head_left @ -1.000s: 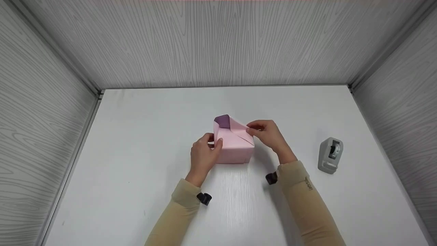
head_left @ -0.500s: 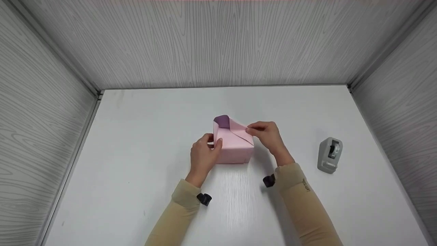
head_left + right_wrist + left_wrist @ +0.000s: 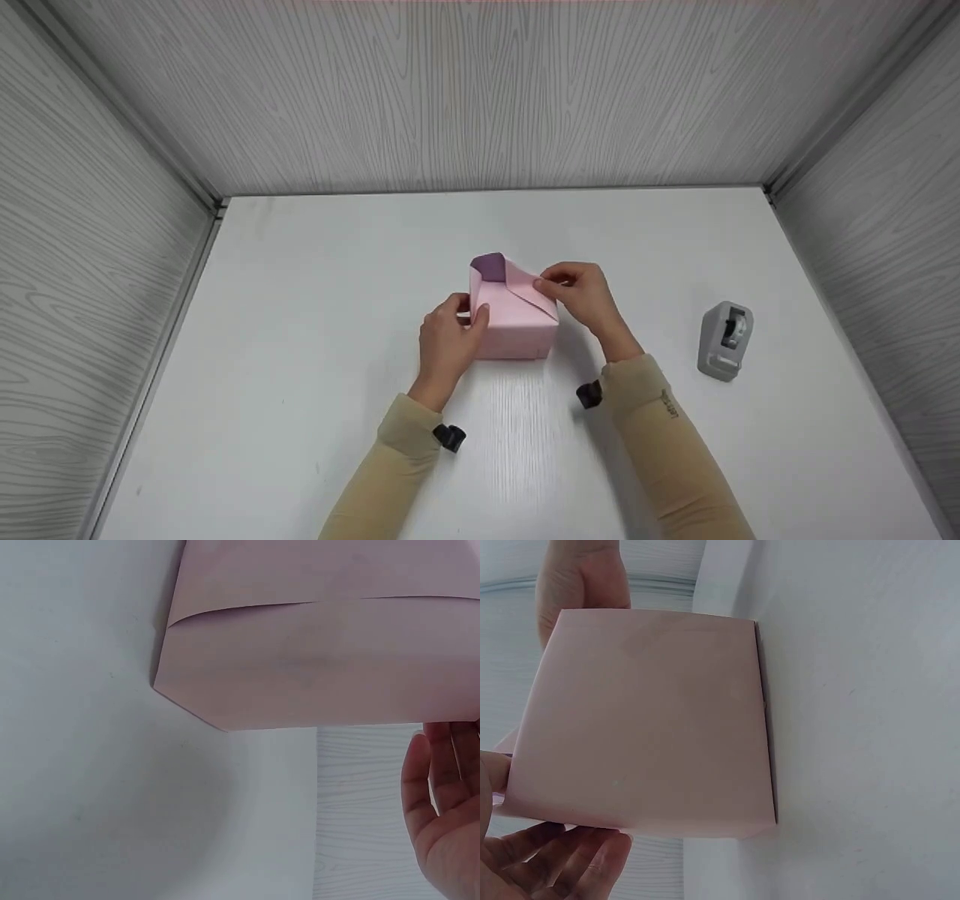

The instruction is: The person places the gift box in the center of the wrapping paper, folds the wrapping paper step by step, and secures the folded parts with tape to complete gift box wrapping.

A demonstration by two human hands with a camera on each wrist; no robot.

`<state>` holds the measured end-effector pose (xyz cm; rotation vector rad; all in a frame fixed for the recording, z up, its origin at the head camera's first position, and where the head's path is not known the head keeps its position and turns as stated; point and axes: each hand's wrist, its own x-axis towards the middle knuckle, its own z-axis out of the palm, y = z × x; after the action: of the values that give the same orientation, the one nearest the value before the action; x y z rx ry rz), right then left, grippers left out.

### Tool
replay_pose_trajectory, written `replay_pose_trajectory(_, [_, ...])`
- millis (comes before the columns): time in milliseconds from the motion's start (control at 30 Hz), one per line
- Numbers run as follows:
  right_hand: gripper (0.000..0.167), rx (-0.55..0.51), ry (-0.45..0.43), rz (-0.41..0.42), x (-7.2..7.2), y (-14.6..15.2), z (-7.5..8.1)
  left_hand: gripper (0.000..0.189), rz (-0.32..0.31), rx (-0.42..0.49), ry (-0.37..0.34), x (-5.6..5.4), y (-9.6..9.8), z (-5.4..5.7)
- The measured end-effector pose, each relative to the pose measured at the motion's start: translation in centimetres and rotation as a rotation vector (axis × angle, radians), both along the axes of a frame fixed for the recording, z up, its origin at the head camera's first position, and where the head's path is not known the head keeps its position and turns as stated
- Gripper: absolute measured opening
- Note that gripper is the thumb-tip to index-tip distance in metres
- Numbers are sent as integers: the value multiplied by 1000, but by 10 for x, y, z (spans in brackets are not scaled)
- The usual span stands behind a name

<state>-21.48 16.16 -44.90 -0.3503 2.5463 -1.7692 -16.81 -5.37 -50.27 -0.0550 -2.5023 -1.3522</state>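
Head view, from the near edge: two tan sleeves (image 3: 660, 442) reach in over a white table (image 3: 300, 390), each wrist carrying a small black camera. The tabletop is smooth and faintly glossy, closed in on the left, right and far sides by pale grey wood-grain walls (image 3: 480, 97).

A little farther in, near the middle of the table, sits a box wrapped in pink paper (image 3: 517, 319). The left hand (image 3: 446, 345) holds its left side, thumb curled over the top edge and fingers bent around the side. The left wrist view shows those fingertips (image 3: 562, 862) lying along the paper's edge, with the box flat on the table.

The right hand (image 3: 581, 292) is at the box's right far corner, thumb and forefinger pinching the folded pink flap (image 3: 534, 291) that lies diagonally across the top. In the right wrist view only part of the palm shows, just beside the paper's edge. At the far left corner the wrap stands open, showing a purple inner side (image 3: 489, 265).

Well to the right, apart from the hands, stands a grey tape dispenser (image 3: 724, 339).
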Motion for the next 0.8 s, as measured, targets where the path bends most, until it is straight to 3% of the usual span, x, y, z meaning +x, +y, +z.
replay_pose_trajectory(100, [13, 5, 24, 5, -3, -1, -1, 29, 4, -4, -9, 0, 0, 0])
replay_pose_trajectory(333, [11, 24, 50, -10, -23, 1, -24, 29, 3, 4, -23, 0, 0, 2])
replay_pose_trajectory(800, [8, 41, 106, -8, -23, -8, -16, 30, 2, 6, -21, -1, 0, 1])
